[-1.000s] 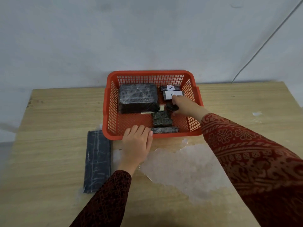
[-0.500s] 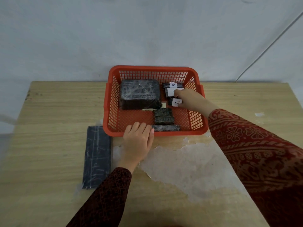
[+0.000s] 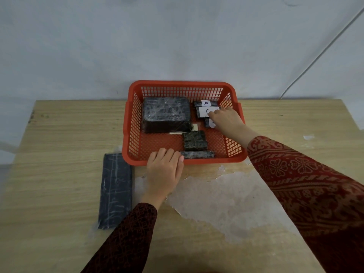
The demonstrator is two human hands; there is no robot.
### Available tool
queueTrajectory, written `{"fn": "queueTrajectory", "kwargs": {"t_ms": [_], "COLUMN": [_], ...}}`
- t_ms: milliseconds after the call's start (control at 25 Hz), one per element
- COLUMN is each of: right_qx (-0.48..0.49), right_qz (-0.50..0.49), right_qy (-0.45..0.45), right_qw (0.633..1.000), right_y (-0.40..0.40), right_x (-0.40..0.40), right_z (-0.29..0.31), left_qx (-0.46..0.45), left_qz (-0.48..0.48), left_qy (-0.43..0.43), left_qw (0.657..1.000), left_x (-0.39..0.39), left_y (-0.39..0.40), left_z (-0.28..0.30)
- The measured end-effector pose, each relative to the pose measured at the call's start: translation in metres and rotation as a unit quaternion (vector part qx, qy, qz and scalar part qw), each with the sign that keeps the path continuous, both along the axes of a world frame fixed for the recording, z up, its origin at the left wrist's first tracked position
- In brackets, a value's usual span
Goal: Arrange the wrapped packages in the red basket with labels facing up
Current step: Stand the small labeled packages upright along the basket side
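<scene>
While the left hand (image 3: pixel 164 170) lies flat on the basket's (image 3: pixel 183 162) near rim, fingers (image 3: pixel 167 155) pressed together and gripping nothing, the right hand (image 3: pixel 226 120) reaches inside. Its fingers (image 3: pixel 213 114) are loosely curled onto a white-labelled package (image 3: pixel 205 111); whether they pinch it, I cannot tell. Beyond them lies a package marked A (image 3: pixel 205 103). Left of them sits a big package (image 3: pixel 166 116). A long package (image 3: pixel 115 191) lies on the table (image 3: pixel 59 154).

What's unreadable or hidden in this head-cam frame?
- Middle label, head view: its letter is partly covered by the right hand.
- Front small label, head view: mostly under the same hand, unreadable.
- Large wrapped package and long package on the table: no label in sight; their undersides are hidden.
- Left hand: palm down on the red basket rim, grip unclear.
</scene>
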State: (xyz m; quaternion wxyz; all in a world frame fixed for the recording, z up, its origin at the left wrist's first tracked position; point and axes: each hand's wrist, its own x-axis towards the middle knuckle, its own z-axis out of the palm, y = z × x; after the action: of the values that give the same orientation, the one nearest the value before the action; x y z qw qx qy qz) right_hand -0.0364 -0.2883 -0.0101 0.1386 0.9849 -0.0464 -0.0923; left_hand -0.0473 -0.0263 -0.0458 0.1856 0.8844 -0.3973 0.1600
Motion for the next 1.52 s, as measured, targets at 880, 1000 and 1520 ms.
{"fn": "queueTrajectory", "kwargs": {"t_ms": [880, 1000, 1520], "right_qx": [0.327, 0.351, 0.294], "right_qz": [-0.05, -0.078, -0.077], "right_qy": [0.131, 0.136, 0.117], "right_qw": [0.935, 0.923, 0.945], "right_y": [0.004, -0.003, -0.005], "right_x": [-0.01, -0.007, -0.004], "right_z": [0.013, 0.019, 0.018], "left_qx": [-0.007, -0.008, -0.007], "left_qz": [0.002, 0.003, 0.001], "left_qy": [-0.011, -0.012, -0.014], "left_qw": [1.0, 1.0, 1.0], "left_x": [-0.003, -0.003, -0.003], "left_y": [-0.003, -0.005, -0.005], "left_z": [0.003, 0.001, -0.002]}}
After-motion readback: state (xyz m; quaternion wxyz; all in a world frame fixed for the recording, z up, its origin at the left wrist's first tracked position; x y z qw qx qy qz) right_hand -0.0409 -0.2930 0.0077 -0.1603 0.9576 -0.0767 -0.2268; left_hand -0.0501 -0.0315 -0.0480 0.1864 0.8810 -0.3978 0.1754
